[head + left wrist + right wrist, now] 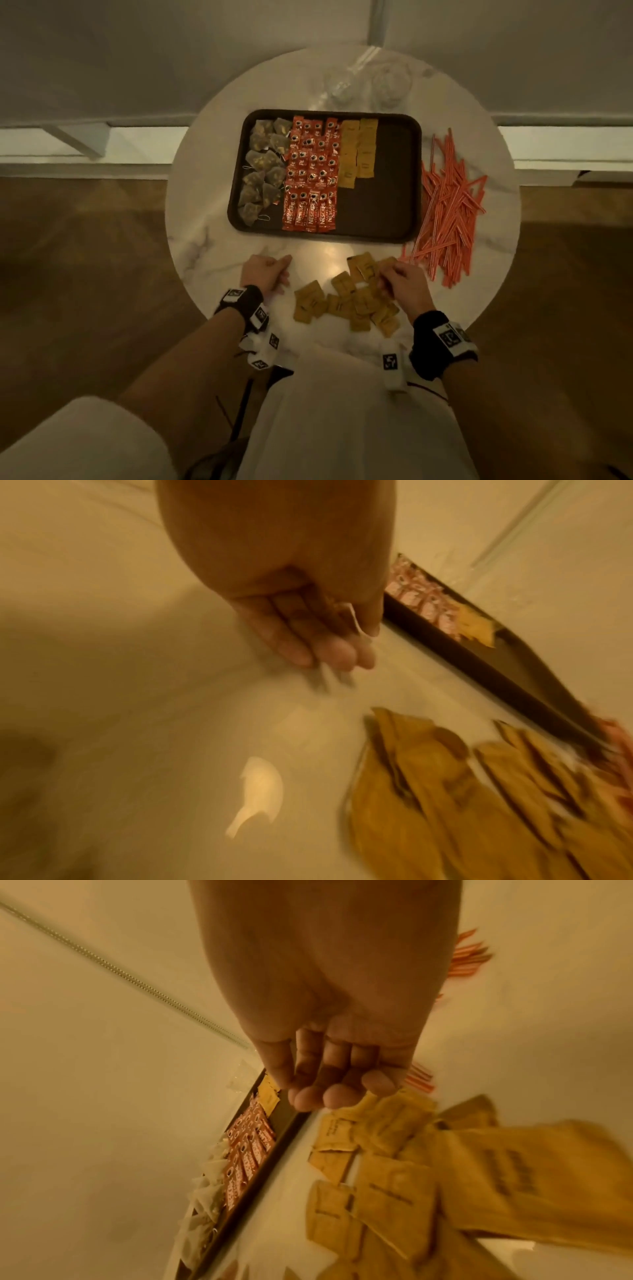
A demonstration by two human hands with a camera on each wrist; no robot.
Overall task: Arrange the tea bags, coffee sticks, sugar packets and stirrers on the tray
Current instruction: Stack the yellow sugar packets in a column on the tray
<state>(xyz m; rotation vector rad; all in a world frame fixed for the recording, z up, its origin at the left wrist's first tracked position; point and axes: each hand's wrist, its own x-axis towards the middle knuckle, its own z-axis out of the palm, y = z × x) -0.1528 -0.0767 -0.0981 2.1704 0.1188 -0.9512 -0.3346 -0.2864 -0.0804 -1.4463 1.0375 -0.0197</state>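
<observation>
The loose heap of flat mustard-yellow paper sugar packets [349, 301] lies on the round white marble-look table [205, 246] at about 6 o'clock from the dark brown rectangular tray [376, 233], just off its near rim. The right hand [400, 281] sits over the heap's 2 o'clock edge with fingers curled down onto the packets; whether it has pinched one cannot be told. The left hand [265, 274] rests on the bare tabletop at the heap's 10 o'clock, fingers loosely curled; the left wrist view shows a thin pale sliver between thumb and fingers, too blurred to identify.

Inside the tray, grey-green pyramid tea bags [262, 168] fill the 9 o'clock side, red Nescafé coffee sticks [313, 174] stand in rows in the middle, and two columns of yellow sugar packets [358, 150] lie just right of them towards 1 o'clock. The tray's 3 o'clock part shows bare floor.

A scattered pile of orange-and-white striped stirrers [448, 209] lies on the table at the tray's 3 to 4 o'clock, touching none of the tray's contents. Two clear glasses [363, 85] stand at the tray's 12 o'clock, beyond its far rim.
</observation>
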